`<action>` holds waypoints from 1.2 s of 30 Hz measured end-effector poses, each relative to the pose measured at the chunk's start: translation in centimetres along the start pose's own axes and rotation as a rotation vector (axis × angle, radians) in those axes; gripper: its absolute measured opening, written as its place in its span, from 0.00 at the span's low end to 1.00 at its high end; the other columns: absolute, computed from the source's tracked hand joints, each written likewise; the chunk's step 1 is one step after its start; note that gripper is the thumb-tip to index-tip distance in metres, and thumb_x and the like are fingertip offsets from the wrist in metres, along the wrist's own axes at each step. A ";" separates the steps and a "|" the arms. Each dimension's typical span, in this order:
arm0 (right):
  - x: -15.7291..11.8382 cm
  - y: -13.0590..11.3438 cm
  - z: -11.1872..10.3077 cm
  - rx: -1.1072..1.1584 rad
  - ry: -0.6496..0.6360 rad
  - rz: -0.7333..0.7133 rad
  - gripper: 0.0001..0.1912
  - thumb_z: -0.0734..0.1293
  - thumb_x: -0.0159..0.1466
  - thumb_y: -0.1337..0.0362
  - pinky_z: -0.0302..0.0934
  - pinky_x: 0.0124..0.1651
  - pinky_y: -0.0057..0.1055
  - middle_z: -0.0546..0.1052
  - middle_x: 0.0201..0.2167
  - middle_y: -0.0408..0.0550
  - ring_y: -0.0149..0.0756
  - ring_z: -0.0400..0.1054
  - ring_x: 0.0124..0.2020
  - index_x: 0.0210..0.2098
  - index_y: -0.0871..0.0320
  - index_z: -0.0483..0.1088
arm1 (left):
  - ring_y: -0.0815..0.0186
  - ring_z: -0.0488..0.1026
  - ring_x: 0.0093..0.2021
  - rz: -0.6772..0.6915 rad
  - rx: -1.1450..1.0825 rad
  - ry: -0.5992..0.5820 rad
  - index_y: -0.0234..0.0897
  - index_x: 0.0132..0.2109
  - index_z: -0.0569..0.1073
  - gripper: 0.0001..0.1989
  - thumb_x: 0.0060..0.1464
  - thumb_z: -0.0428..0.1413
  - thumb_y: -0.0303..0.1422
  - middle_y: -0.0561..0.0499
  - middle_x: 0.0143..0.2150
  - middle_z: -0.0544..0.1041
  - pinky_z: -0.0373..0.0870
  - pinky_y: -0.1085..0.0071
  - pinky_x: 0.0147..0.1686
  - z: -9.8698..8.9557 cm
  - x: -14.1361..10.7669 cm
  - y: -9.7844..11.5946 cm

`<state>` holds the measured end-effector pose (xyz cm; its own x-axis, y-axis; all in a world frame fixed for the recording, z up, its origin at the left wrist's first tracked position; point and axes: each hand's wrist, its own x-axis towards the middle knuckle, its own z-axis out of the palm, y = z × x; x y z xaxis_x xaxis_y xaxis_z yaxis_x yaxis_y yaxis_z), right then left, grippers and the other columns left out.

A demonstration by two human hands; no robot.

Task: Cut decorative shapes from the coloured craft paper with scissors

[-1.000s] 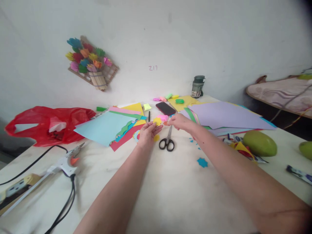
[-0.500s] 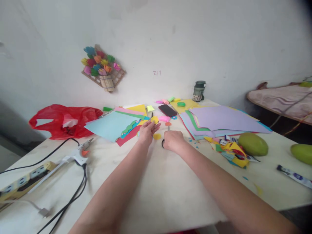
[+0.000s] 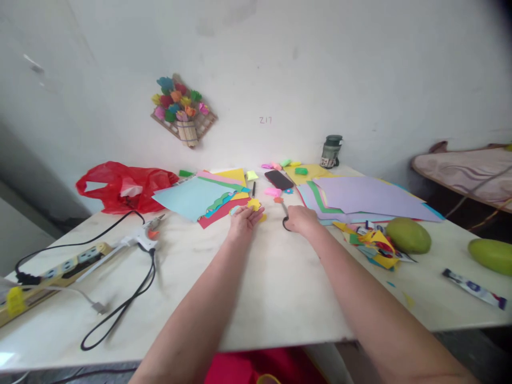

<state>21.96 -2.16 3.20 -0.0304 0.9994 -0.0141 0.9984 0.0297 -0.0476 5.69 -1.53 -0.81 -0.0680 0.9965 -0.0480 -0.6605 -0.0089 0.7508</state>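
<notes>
My left hand [image 3: 245,221] is turned palm up over the middle of the table, with a small yellow paper flower [image 3: 253,204] held at its fingertips. A yellow paper piece [image 3: 263,217] lies just beside those fingers. To the right, my right hand [image 3: 302,218] is closed on scissors [image 3: 285,223]; their black handle loop shows and the blades point away from me. Past the blade tip lies an orange paper flower [image 3: 278,200]. A blue paper flower [image 3: 288,191] and a pink clay packet [image 3: 272,191] are a little farther back.
Coloured sheets lie left [image 3: 192,197] and right [image 3: 356,194]. A phone [image 3: 279,180] and bottle [image 3: 332,152] stand behind. Paper scraps [image 3: 376,245], green fruit [image 3: 408,235] and a tube [image 3: 474,289] are right; a glue gun [image 3: 142,237], power strip [image 3: 76,264] and red bag [image 3: 124,186] left.
My right hand has moved right with the scissors, away from my left hand. My left hand and the yellow flower have come slightly nearer. The view has shifted, showing the table's front edge.
</notes>
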 end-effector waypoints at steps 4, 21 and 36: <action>1.0 1.4 0.0 0.075 -0.080 0.037 0.18 0.64 0.50 0.65 0.62 0.35 0.33 0.76 0.38 0.56 0.45 0.71 0.40 0.41 0.60 0.72 | 0.61 0.77 0.36 -0.018 0.044 -0.055 0.32 0.29 0.65 0.05 0.47 0.54 0.22 0.44 0.36 0.77 0.73 0.72 0.34 -0.2 0.0 0.2; -0.2 5.1 -1.8 1.116 -0.226 0.026 0.29 0.62 0.51 0.70 0.42 0.14 0.21 0.75 0.19 0.48 0.27 0.63 0.17 0.53 0.66 0.64 | 0.62 0.77 0.36 -0.017 0.146 -0.134 0.31 0.35 0.69 0.04 0.48 0.57 0.25 0.43 0.38 0.77 0.74 0.67 0.40 -0.9 0.4 0.1; 0.4 2.0 0.5 1.465 -0.134 -0.349 0.18 0.67 0.52 0.57 0.46 0.14 0.19 0.68 0.20 0.39 0.26 0.65 0.18 0.38 0.60 0.64 | 0.64 0.77 0.31 -0.078 0.274 -0.232 0.31 0.36 0.68 0.05 0.50 0.56 0.26 0.43 0.31 0.78 0.73 0.74 0.28 -0.5 -0.1 0.3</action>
<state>23.96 -1.71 2.65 -0.3339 0.9345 0.1238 0.0144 0.1363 -0.9906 5.14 -1.72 -0.95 0.1665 0.9859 0.0150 -0.4304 0.0590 0.9007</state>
